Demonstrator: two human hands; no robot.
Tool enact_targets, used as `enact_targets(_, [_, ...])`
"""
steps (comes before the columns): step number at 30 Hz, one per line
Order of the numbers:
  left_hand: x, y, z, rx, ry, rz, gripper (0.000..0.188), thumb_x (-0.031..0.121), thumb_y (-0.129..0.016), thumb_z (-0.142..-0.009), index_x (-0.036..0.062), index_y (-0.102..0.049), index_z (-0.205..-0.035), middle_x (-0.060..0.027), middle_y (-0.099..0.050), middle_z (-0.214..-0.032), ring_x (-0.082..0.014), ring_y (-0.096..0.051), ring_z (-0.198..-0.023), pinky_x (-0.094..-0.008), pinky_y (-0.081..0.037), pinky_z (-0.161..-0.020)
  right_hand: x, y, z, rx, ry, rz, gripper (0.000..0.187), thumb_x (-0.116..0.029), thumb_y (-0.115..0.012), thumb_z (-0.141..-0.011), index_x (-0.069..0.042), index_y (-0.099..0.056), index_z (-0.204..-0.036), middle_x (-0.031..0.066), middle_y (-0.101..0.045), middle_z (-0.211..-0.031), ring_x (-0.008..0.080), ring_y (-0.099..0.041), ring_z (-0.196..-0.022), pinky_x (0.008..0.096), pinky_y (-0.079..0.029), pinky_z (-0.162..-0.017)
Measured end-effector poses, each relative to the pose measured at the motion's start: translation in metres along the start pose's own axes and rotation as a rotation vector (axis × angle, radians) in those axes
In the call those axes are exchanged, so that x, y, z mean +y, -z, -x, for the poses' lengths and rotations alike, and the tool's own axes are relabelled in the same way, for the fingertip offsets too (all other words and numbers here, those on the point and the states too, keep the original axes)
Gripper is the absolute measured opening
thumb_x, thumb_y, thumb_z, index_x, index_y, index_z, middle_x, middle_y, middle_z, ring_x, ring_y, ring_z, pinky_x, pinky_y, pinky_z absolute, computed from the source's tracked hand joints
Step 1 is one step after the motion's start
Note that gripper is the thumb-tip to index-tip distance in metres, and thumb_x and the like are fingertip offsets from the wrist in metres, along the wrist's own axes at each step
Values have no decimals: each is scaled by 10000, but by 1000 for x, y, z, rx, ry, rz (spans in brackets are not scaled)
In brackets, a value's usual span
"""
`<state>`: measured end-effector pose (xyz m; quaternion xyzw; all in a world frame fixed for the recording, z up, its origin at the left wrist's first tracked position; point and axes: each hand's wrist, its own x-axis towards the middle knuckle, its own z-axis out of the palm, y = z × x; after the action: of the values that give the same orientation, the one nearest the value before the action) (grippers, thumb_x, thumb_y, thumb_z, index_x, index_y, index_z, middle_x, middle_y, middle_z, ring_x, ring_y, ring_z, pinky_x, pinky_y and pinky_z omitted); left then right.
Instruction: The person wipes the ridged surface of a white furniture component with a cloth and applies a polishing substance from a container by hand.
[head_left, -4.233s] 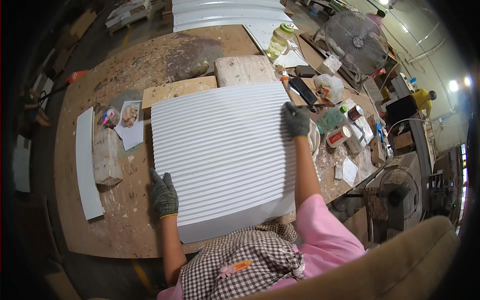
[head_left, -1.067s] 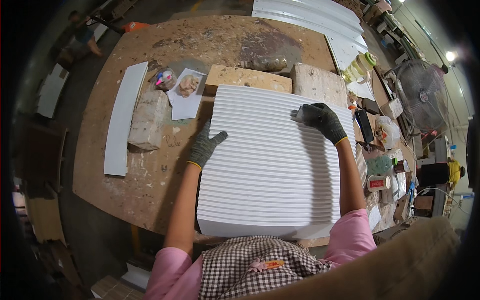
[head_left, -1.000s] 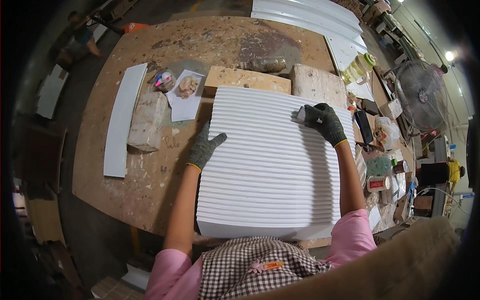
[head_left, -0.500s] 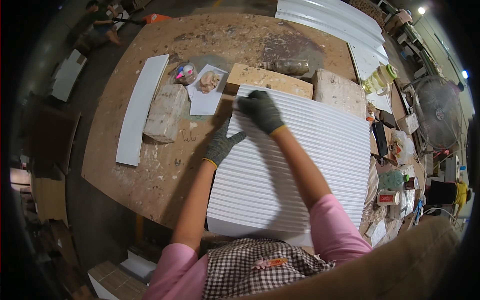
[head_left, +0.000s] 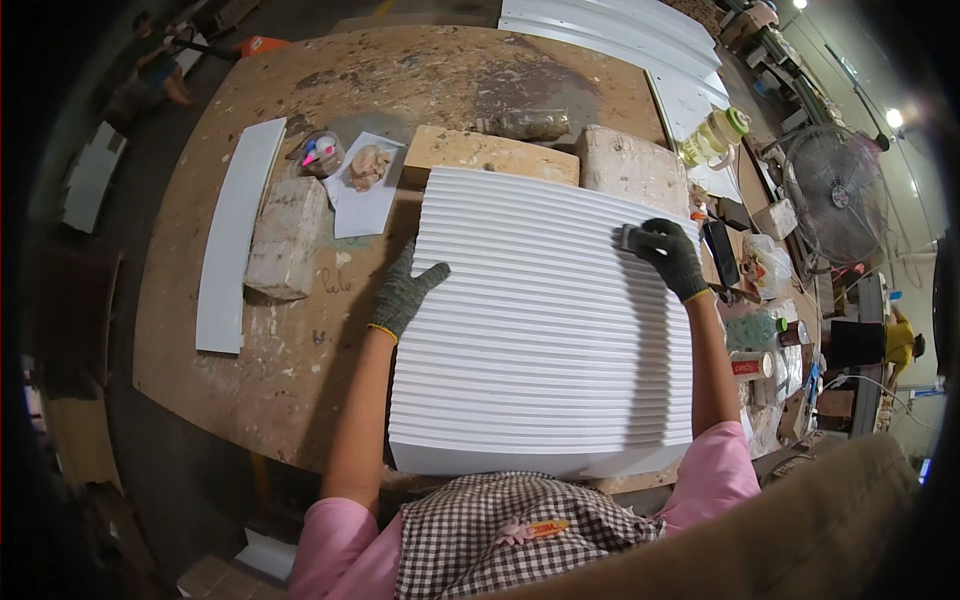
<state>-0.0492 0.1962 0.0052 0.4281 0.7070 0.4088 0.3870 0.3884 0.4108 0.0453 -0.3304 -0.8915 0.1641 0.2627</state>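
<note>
A white ribbed panel (head_left: 550, 330) lies in front of me, its grooves running left to right. My left hand (head_left: 403, 298), in a dark grey knit glove, rests at the panel's left edge. Its thumb is stretched out over the ribs and its fingers lie along the side. Near the panel's right edge is my right hand (head_left: 665, 258), gloved alike, with its fingers closed on a small grey block (head_left: 629, 237) that looks like a sanding block. That block is on or just over the ribs; the hand hides part of it.
Behind the panel are a wooden block (head_left: 490, 153), a wrapped block (head_left: 632, 172) and a jar (head_left: 530, 124). Leftward lie another wrapped block (head_left: 288, 238), a white board (head_left: 240, 235) and paper (head_left: 367, 200) bearing a crumpled lump. Bottles, a cup (head_left: 752, 364) and a fan (head_left: 838, 195) stand right.
My right hand has swept across the ribs from the panel's far left corner to its right side, holding the grey block. My left hand stays at the left edge. The view has shifted.
</note>
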Motion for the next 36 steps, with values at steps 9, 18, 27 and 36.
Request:
enact_targets(9, [-11, -2, -5, 50, -58, -132, 903, 448, -809, -878, -56, -429, -1524, -241, -587, -1444, -329, -555, -1337, -400, -432, -1118, -154, -175, -133, 89, 213, -192, 39, -196, -754, -849, -160, -756, -865, 157, -651, -830, 367, -636, -821, 476, -509, -732])
enact_targets(18, [-14, 0, -7, 19, -28, -110, 865, 422, -801, -895, -21, -431, -1539, -205, -576, -1467, -299, -537, -1348, -391, -407, -1142, 7, -28, 1, 49, -153, -358, 172, -52, -718, -941, -44, -733, -1112, 26, -675, -1019, 129, -635, -943, 272, -549, -807])
enact_targets(27, [-34, -3, -17, 18, 84, -71, 866, 411, -802, -902, -25, -420, -1545, -213, -523, -1520, -304, -497, -1390, -398, -392, -1161, 75, 83, 108, 348, -664, -1619, 541, -383, -516, -1084, -50, -464, -1508, 144, -659, -1310, 240, -686, -1018, 299, -589, -760])
enact_targets(36, [-37, -1, -17, -3, 15, -33, 859, 401, -805, -897, -7, -421, -1549, -211, -547, -1503, -312, -499, -1397, -391, -396, -1157, 0, -31, 21, 266, -706, 654, 337, -407, -646, -969, -92, -717, -1063, 217, -662, -785, 405, -629, -704, 518, -486, -668])
